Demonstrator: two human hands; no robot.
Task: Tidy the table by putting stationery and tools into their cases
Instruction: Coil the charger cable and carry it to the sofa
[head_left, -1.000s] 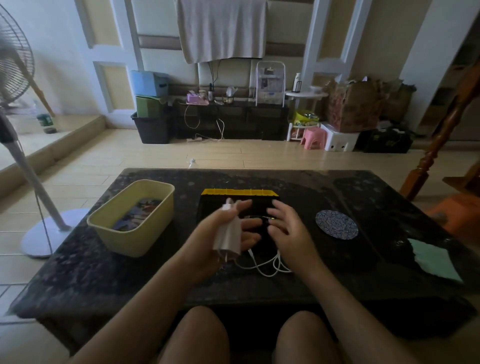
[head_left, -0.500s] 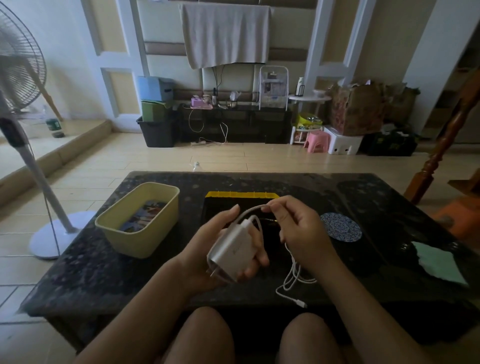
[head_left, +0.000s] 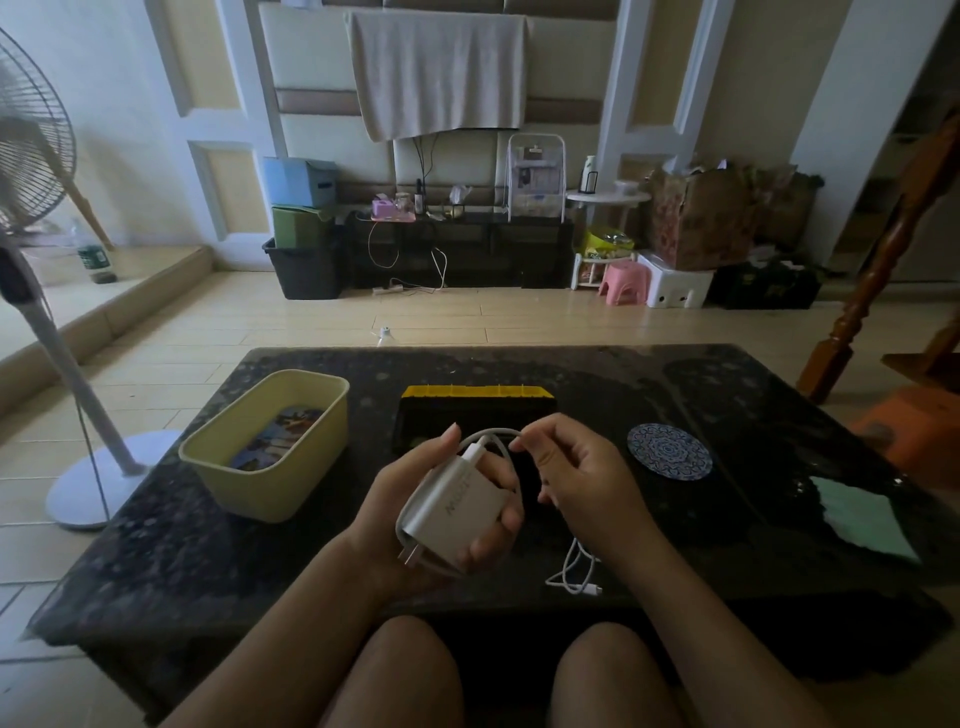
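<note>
White plastic charger (head_left: 457, 512) sits in the left hand (head_left: 415, 514), whose fingers curl round its body, the prongs pointing down toward the near edge of the dark stone table (head_left: 571, 374). Its white cable (head_left: 496, 431) arches from the top of the plug to the right hand (head_left: 576, 467), which pinches it between thumb and forefinger. The loose end trails down and lies on the table by the near edge. Both hands are close together above a black case (head_left: 475, 393) with a yellow far rim, at the table's middle. A yellow tub (head_left: 270, 452) stands toward the left edge. A patterned round coaster (head_left: 669, 451) lies just right of the case, and a green cloth (head_left: 862, 519) lies near the right edge.
</note>
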